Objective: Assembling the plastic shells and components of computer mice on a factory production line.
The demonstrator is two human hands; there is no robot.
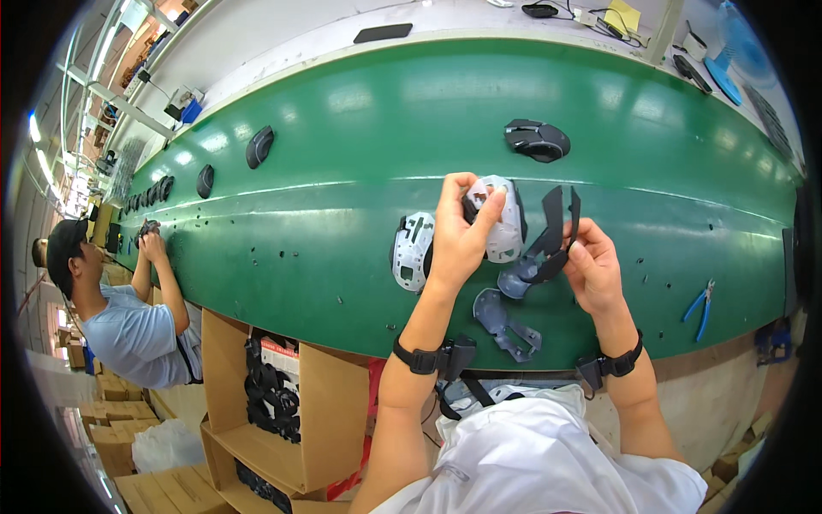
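Observation:
My left hand (462,231) is closed on a mouse body with a whitish plate (505,231), thumb across its upper end. A black curved mouse cover (548,240) with two long prongs and a translucent grey inner part is pinched between the thumb and fingers of my right hand (592,267). Just left of my left wrist, a second white-plated mouse body (413,252) lies on the green bench (342,291). Below the cover lies a loose translucent grey shell piece (505,325). Both wrists wear black straps with small devices.
Black mice (537,140) sit farther back and along the left. Blue-handled pliers (700,310) lie at right among small dark bits. Cardboard boxes (330,411) of black parts stand below the front edge. A co-worker (128,317) handles a dark part at far left.

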